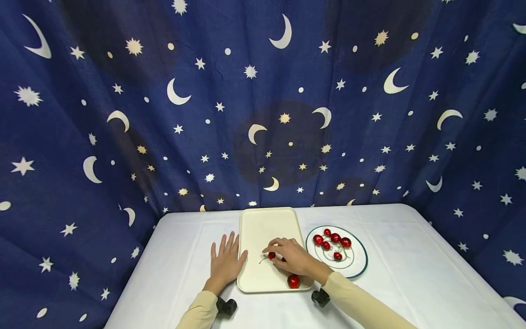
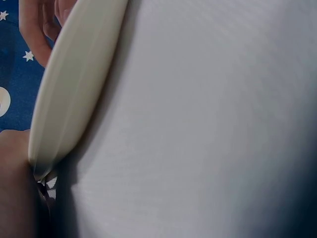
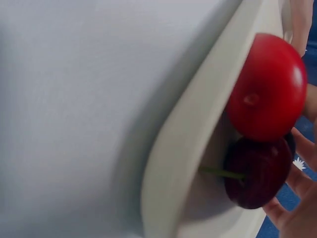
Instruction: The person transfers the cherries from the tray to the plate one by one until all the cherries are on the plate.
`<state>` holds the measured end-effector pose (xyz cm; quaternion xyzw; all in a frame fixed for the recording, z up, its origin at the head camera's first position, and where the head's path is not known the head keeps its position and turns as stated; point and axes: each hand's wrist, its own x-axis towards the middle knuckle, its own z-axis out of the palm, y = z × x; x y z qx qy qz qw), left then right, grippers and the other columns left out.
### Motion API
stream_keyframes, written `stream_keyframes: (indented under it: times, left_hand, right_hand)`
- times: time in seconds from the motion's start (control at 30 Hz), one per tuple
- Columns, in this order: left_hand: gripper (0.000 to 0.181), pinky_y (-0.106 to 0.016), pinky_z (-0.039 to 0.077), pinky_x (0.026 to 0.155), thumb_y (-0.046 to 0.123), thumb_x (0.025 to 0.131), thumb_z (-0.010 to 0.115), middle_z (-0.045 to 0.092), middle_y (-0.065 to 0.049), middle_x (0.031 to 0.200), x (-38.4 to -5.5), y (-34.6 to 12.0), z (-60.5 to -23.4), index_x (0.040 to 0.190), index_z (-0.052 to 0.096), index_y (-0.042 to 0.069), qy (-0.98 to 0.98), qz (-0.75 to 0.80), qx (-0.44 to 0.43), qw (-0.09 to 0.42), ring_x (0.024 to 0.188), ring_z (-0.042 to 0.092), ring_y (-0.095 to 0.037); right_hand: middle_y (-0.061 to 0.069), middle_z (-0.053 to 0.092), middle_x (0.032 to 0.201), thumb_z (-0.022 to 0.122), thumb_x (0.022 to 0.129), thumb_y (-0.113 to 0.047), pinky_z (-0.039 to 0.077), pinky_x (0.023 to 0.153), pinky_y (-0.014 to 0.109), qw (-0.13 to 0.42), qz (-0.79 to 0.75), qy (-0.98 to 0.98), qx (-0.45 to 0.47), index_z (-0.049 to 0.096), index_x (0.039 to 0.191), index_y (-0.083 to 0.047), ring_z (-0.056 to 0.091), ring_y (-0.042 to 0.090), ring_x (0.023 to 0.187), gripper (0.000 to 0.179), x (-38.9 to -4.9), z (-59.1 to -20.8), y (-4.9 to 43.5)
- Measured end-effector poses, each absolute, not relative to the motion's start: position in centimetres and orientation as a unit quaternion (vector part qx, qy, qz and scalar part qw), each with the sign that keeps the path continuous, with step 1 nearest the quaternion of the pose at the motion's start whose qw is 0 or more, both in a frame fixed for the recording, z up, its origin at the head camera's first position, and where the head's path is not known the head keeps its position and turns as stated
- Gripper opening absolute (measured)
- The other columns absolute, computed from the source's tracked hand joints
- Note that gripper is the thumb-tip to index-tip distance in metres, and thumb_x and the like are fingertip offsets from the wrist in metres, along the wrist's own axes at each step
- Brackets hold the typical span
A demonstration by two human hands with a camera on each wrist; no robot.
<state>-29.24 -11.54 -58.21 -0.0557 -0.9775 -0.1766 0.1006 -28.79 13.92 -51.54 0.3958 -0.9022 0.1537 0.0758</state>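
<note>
The right hand [image 1: 291, 256] is over a cream tray [image 1: 269, 218], with thumb and index finger pinching a red cherry [image 1: 271, 256] whose thin stem points left. Beneath its wrist, a bright red cherry [image 1: 293, 281] lies in the tray's near right corner. In the right wrist view a dark cherry [image 3: 258, 173] with a green stem sits against that red one; the hand mostly hides it from the head view. The left hand [image 1: 225, 262] lies flat on the white table with fingers spread, its thumb overlapping the tray's left rim.
A white plate [image 1: 358, 258] with a dark green rim stands right of the tray, close to the right forearm. On it lie several red cherries [image 1: 335, 238] with stems. The white cloth [image 1: 390, 274] covers the table, and a blue star-and-moon curtain [image 1: 230, 137] hangs behind.
</note>
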Motion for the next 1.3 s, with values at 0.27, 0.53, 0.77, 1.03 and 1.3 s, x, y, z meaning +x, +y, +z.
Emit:
stream_keyframes:
  times: [0.27, 0.53, 0.77, 1.03, 1.3]
  left_hand:
    - [0.069, -0.063, 0.008, 0.129, 0.056, 0.103, 0.042, 0.03, -0.005, 0.171, -29.4, -11.4, -58.3, 0.16, 0.037, 0.017, -0.977, -0.181, -0.057, 0.1, 0.162, 0.02, -0.033]
    - [0.067, -0.066, 0.008, 0.128, 0.048, 0.103, 0.046, 0.033, -0.012, 0.169, -28.5, -11.0, -56.8, 0.158, 0.04, 0.009, -0.975, -0.2, -0.058, 0.084, 0.16, 0.022, -0.038]
    - [0.067, -0.066, 0.008, 0.128, 0.047, 0.103, 0.047, 0.034, -0.012, 0.169, -28.3, -10.8, -56.7, 0.157, 0.041, 0.009, -0.973, -0.205, -0.055, 0.089, 0.16, 0.023, -0.038]
    - [0.069, -0.065, 0.006, 0.128, 0.051, 0.103, 0.044, 0.033, -0.01, 0.17, -28.7, -11.2, -57.6, 0.158, 0.039, 0.01, -0.972, -0.201, -0.059, 0.104, 0.16, 0.022, -0.038]
    - [0.069, -0.064, 0.007, 0.128, 0.052, 0.103, 0.045, 0.032, -0.008, 0.17, -29.3, -11.4, -58.3, 0.159, 0.039, 0.013, -0.974, -0.194, -0.059, 0.104, 0.161, 0.021, -0.036]
  right_hand:
    - [-0.001, 0.071, 0.121, 0.073, 0.095, -0.017, 0.048, 0.087, 0.037, 0.075, 0.162, -0.906, 0.383, 0.076, 0.114, -0.022, 0.063, 0.015, 0.104, 0.021, -28.7, -52.1, 13.7]
    - [0.003, 0.07, 0.11, 0.072, 0.094, -0.007, 0.057, 0.089, 0.033, 0.089, 0.196, -0.891, 0.401, 0.076, 0.108, -0.013, 0.066, 0.017, 0.1, 0.016, -28.9, -52.4, 14.2]
    - [0.005, 0.07, 0.114, 0.07, 0.093, -0.003, 0.059, 0.088, 0.033, 0.131, 0.222, -0.89, 0.377, 0.074, 0.111, -0.01, 0.066, 0.02, 0.102, 0.019, -29.4, -51.6, 15.6]
    - [0.006, 0.073, 0.106, 0.076, 0.086, 0.002, 0.058, 0.078, 0.034, 0.205, 0.22, -0.912, 0.28, 0.073, 0.108, -0.007, 0.066, 0.02, 0.093, 0.024, -30.7, -51.2, 20.1]
    - [0.012, 0.077, 0.102, 0.078, 0.083, -0.002, 0.054, 0.084, 0.051, 0.232, 0.181, -0.939, 0.181, 0.074, 0.105, -0.007, 0.066, 0.032, 0.094, 0.022, -30.5, -51.7, 23.5]
